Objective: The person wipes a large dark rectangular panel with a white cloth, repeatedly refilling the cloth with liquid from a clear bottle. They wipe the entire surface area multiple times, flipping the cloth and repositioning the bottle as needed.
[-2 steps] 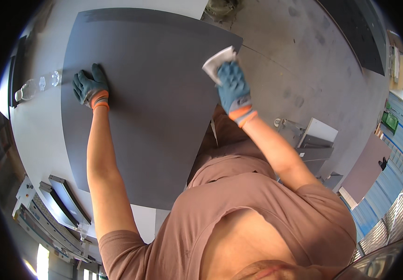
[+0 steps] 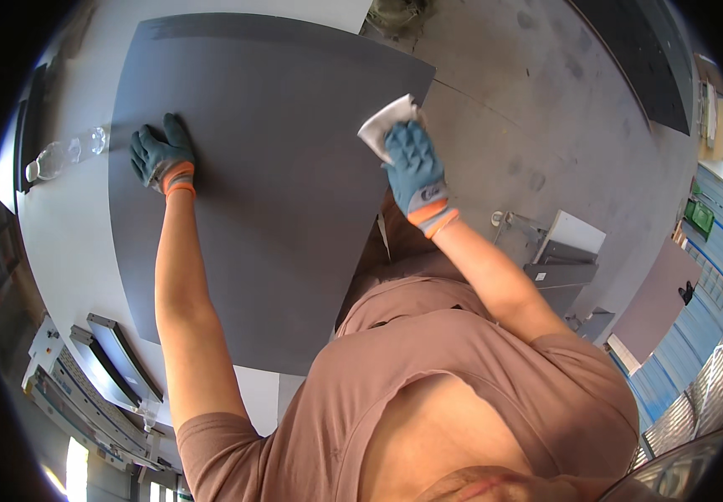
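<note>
A large dark grey panel [image 2: 269,167] lies flat on a white table [image 2: 69,226]. My left hand [image 2: 161,156], in a blue-grey glove with an orange cuff, rests on the panel near its left edge, fingers spread. In a matching glove, my right hand [image 2: 417,171] grips a folded white cloth [image 2: 387,125] at the panel's right edge. The fingers cover part of the cloth; whether it touches the panel I cannot tell.
A clear plastic bottle [image 2: 64,156] lies left of the panel. Two dark bars [image 2: 119,360] sit at the table's lower left. Grey and white boards [image 2: 566,251] stand on the floor at right. A dark sheet [image 2: 638,58] is at the far right.
My right hand has shifted slightly left and nearer to me with the cloth. The left hand stays in place on the panel.
</note>
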The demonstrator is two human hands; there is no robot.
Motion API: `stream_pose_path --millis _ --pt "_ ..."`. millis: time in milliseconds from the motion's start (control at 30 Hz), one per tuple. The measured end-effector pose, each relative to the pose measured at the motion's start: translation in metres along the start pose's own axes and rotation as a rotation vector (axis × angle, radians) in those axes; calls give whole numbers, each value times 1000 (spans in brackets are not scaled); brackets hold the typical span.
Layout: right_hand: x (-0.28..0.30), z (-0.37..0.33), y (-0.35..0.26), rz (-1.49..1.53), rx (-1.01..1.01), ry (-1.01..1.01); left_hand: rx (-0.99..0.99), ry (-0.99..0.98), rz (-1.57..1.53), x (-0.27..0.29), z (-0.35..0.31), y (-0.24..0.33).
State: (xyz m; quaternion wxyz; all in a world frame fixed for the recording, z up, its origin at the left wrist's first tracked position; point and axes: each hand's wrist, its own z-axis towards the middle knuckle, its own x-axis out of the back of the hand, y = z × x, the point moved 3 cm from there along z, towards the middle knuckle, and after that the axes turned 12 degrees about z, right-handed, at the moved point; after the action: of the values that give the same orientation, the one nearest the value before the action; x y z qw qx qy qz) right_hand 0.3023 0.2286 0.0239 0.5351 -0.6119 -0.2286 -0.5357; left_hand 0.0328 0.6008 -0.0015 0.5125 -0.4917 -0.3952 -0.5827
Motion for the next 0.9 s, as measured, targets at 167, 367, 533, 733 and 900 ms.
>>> stream_pose_path --millis 167,367,533,733,900 --pt "8 26 17 -50 23 23 -3 59 10 -4 0 -7" --pt "31 60 26 -23 -13 60 -17 48 -1 -4 1 1" --pt "8 3 -12 -44 141 21 -12 -22 -6 4 1 3" --pt "14 90 52 -61 91 147 -63 208 6 -8 3 -1" --pt "6 72 21 -43 -92 15 5 12 -5 -7 2 -2"
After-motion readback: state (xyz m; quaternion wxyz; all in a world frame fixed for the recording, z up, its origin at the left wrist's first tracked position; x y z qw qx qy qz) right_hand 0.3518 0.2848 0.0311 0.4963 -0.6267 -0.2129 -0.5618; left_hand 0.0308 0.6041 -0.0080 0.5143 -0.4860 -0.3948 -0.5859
